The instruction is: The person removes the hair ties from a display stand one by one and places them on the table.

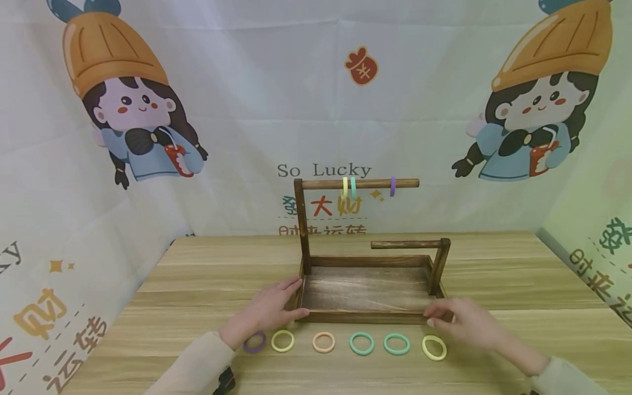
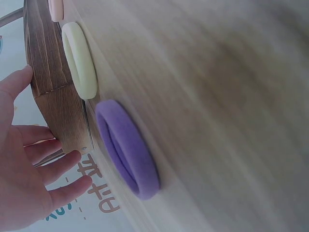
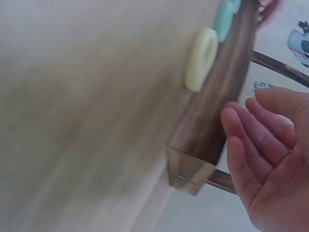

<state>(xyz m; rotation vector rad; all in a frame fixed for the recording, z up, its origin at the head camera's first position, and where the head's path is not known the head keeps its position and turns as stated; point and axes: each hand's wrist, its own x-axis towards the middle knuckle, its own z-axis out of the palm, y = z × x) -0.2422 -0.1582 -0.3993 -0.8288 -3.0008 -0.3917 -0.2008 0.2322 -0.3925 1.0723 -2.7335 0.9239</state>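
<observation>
A dark wooden tray stand (image 1: 365, 317) with two bars stands on the table. My left hand (image 1: 269, 307) rests at its left front corner, fingers extended along the side and thumb at the front edge. At the right front corner, my right hand (image 1: 466, 321) has its fingertips right at the rim, with fingers loosely bent and nothing held. In front of the tray lies a row of rings: purple (image 2: 128, 150), yellow (image 1: 283, 341), peach (image 1: 323, 350), two teal ones (image 1: 362, 352) and another yellow ring (image 3: 194, 72) nearest my right hand.
The tall upper bar (image 1: 377, 184) carries a yellow ring (image 1: 345, 187), a teal ring (image 1: 353, 187) and a purple ring (image 1: 393, 186). A shorter bar (image 1: 405, 244) on the right post points left. Behind the table (image 1: 222, 263) hangs a printed cloth (image 1: 257, 82).
</observation>
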